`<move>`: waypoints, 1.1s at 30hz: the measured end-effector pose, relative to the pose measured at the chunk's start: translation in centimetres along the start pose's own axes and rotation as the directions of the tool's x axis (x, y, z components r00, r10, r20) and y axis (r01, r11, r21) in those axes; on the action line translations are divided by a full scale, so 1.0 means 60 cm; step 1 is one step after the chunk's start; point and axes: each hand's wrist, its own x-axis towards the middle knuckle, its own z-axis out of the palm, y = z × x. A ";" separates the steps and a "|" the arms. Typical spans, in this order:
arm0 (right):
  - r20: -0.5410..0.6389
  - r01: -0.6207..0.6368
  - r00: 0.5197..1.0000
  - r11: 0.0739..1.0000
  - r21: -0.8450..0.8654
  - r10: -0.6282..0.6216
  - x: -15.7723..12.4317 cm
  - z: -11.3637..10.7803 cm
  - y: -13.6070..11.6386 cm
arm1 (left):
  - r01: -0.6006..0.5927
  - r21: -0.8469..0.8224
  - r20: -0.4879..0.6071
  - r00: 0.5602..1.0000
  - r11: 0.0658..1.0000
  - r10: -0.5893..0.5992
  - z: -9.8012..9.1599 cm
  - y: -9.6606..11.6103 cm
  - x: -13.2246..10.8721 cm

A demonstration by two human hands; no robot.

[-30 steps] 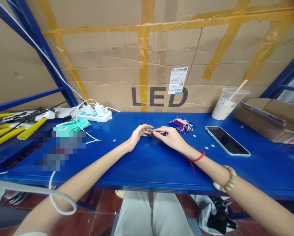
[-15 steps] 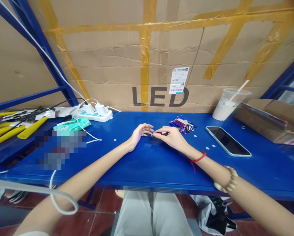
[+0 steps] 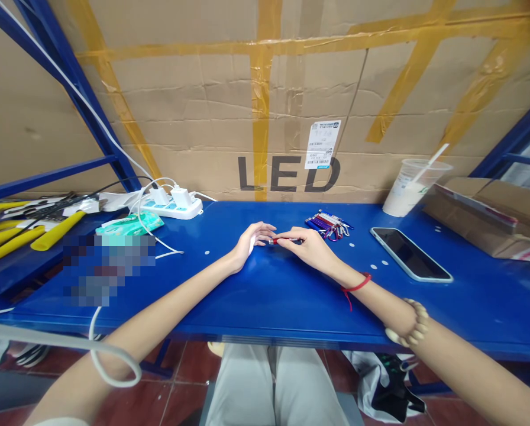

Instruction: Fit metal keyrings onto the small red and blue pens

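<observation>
The slim red stick (image 3: pixel 274 241) was judged to be light and stiff, with a smooth, metal-looking barrel that could roll or slip in a loose pinch; it was not thought fragile. A hold on the middle of the barrel, with the silvery end left free, was judged best. It was gripped much like that by the right hand (image 3: pixel 308 248): thumb and fingers were closed to the barrel's width, most of it being covered by them, and its end was poked out past the thumb tip toward the left hand (image 3: pixel 246 245). Nothing was seen to be held there; the left fingers were loosely bent and parted, and a white patch (image 3: pixel 251 244) was seen on the palm. Whether the stick's end was touched by the left fingertips could not be told. Similar sticks (image 3: pixel 328 225) were piled just beyond the right knuckles.
</observation>
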 end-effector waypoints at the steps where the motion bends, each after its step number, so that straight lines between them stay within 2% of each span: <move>1: 0.003 -0.002 1.000 1.000 0.005 0.002 0.000 0.001 0.000 | -0.001 0.000 -0.001 1.000 1.000 0.001 0.000 -0.001 0.001; 12: -0.028 0.002 1.000 1.000 -0.003 -0.003 -0.001 0.003 0.003 | 0.019 0.006 0.001 1.000 1.000 -0.019 0.001 0.002 -0.001; 23: -0.005 0.003 1.000 1.000 -0.014 -0.003 0.001 0.001 0.003 | 0.015 -0.034 0.006 1.000 0.999 -0.014 0.001 0.002 -0.002; 28: 0.046 -0.019 0.999 1.000 -0.007 0.020 0.001 0.004 0.001 | 0.005 -0.060 0.023 1.000 0.998 -0.004 -0.001 -0.002 0.000; 33: 0.024 -0.022 0.999 1.000 0.010 0.022 -0.001 0.004 -0.001 | 0.007 -0.051 0.042 0.999 0.999 -0.005 -0.002 -0.004 -0.001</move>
